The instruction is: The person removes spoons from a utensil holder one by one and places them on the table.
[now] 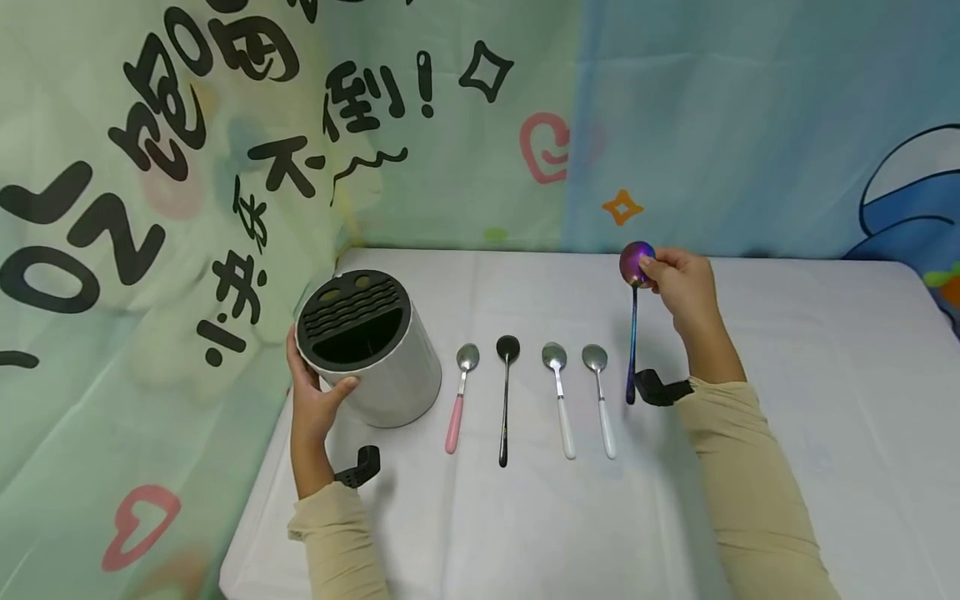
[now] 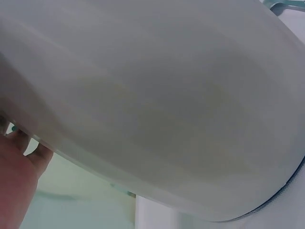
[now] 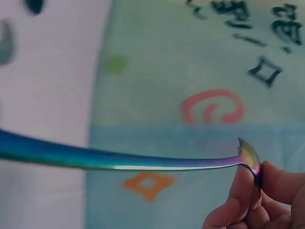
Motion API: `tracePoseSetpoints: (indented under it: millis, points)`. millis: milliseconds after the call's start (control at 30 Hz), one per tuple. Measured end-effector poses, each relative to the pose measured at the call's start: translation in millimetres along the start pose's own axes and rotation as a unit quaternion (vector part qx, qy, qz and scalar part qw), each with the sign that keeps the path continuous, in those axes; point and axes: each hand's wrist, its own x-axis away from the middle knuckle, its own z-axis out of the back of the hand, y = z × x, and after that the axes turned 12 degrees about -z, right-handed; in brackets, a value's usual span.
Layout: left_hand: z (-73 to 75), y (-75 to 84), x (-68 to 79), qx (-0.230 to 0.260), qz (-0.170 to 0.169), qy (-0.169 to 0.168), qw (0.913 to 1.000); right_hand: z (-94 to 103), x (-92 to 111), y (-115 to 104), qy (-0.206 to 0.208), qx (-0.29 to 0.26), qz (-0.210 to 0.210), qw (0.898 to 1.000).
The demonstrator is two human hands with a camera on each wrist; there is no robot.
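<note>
My right hand (image 1: 686, 287) pinches an iridescent purple-blue spoon (image 1: 636, 267) by the edge of its bowl, its handle hanging down. In the right wrist view the spoon's handle (image 3: 143, 162) runs leftward from the thumb and fingertips. My left hand (image 1: 315, 408) grips the side of a white cylindrical utensil holder (image 1: 397, 383) with a dark slotted lid, thumb at the front. The holder's wall (image 2: 167, 105) fills most of the left wrist view. Between the hands lie a pink-handled spoon (image 1: 459, 400), a black spoon (image 1: 506, 400), and two white-handled spoons (image 1: 560, 400).
A white cloth covers the table (image 1: 817, 433), with bare cloth in front of the spoons and to the right. Printed curtains (image 1: 450, 192) with black characters and hearts hang along the back and left. Black wrist camera mounts (image 1: 660, 388) stick out from both sleeves.
</note>
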Motion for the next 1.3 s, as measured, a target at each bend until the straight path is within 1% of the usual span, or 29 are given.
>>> tracePoseSetpoints:
  millis: [33, 67, 133, 200, 233, 267, 367, 467, 600, 633, 700, 733, 800, 833, 867, 967, 1067, 1167, 1200, 1233, 1267, 1300]
  points:
    - [0.1, -0.1, 0.0, 0.000, 0.001, 0.000, 1.0000, 3.1, -5.2, 9.2, -0.003, 0.018, -0.010, 1.000]
    - [0.2, -0.3, 0.1, 0.000, 0.002, 0.000, 1.0000, 5.8, -5.6, 15.6, -0.006, 0.038, -0.019, 0.999]
    - [-0.1, -0.6, 0.4, -0.002, 0.001, 0.000, 1.0000, 9.0, 11.4, 16.1, -0.007, 0.106, -0.037, 0.994]
    - [-0.5, -0.7, 0.7, -0.003, 0.002, -0.001, 1.0000, 11.2, 24.5, 19.9, -0.012, 0.150, -0.058, 0.987]
    - [-0.8, -0.6, 0.8, -0.003, 0.002, -0.001, 1.0000, 13.3, 31.6, 21.1, -0.020, 0.174, -0.058, 0.983]
    - [-1.2, -0.4, 0.9, -0.003, 0.001, -0.002, 1.0000, 14.6, 35.2, 24.8, -0.025, 0.184, -0.067, 0.980]
    - [-2.3, -0.1, 1.0, 0.000, -0.002, -0.004, 1.0000, 18.5, 35.4, 41.0, -0.039, 0.199, -0.094, 0.975]
    - [-3.2, -0.1, 1.2, 0.000, -0.003, -0.005, 1.0000, 19.4, 29.3, 58.2, -0.045, 0.202, -0.113, 0.972]
    - [-3.3, -1.8, 1.6, -0.002, 0.001, -0.007, 1.0000, 19.7, 18.0, 80.8, -0.038, 0.222, -0.118, 0.967]
    - [-3.0, -3.0, 1.6, -0.001, 0.001, -0.006, 1.0000, 20.3, 13.2, 88.5, -0.035, 0.222, -0.115, 0.968]
    - [-1.8, -7.0, 1.4, -0.001, 0.003, -0.006, 1.0000, 21.3, 10.0, 96.1, -0.033, 0.228, -0.121, 0.966]
    - [-1.1, -9.4, 1.3, -0.001, 0.004, -0.007, 1.0000, 22.0, 9.5, 98.4, -0.034, 0.226, -0.126, 0.965]
    - [0.6, -14.5, 0.9, -0.002, 0.003, -0.007, 1.0000, 21.8, 11.8, 98.1, -0.031, 0.233, -0.121, 0.964]
    - [1.5, -16.9, 0.8, -0.003, 0.003, -0.007, 1.0000, 21.7, 14.0, 96.4, -0.029, 0.235, -0.117, 0.964]
    - [2.3, -18.9, 0.6, -0.004, 0.002, -0.008, 1.0000, 21.3, 18.4, 91.8, -0.030, 0.244, -0.115, 0.962]
    - [4.5, -21.5, 0.5, -0.015, 0.002, -0.014, 0.9998, 21.8, 22.8, 86.3, -0.032, 0.265, -0.098, 0.959]
    - [7.8, -18.3, 0.4, -0.049, 0.021, -0.025, 0.9983, 22.9, 27.4, 84.9, -0.033, 0.288, -0.093, 0.952]
    - [11.5, -9.2, 0.8, -0.113, 0.038, -0.035, 0.9923, 24.3, 35.7, 85.1, -0.023, 0.320, -0.096, 0.942]
    - [12.2, -4.9, 1.1, -0.142, 0.032, -0.034, 0.9888, 25.8, 38.8, 84.8, -0.018, 0.329, -0.096, 0.939]
    - [12.0, -0.2, 1.4, -0.171, 0.017, -0.030, 0.9846, 27.7, 42.1, 84.0, -0.013, 0.337, -0.094, 0.937]
    - [10.4, 5.3, 1.6, -0.205, -0.008, -0.023, 0.9784, 30.1, 44.9, 83.6, -0.006, 0.346, -0.083, 0.934]
    - [7.3, 11.4, 1.2, -0.247, -0.045, -0.015, 0.9678, 32.4, 48.3, 82.3, 0.004, 0.353, -0.074, 0.933]
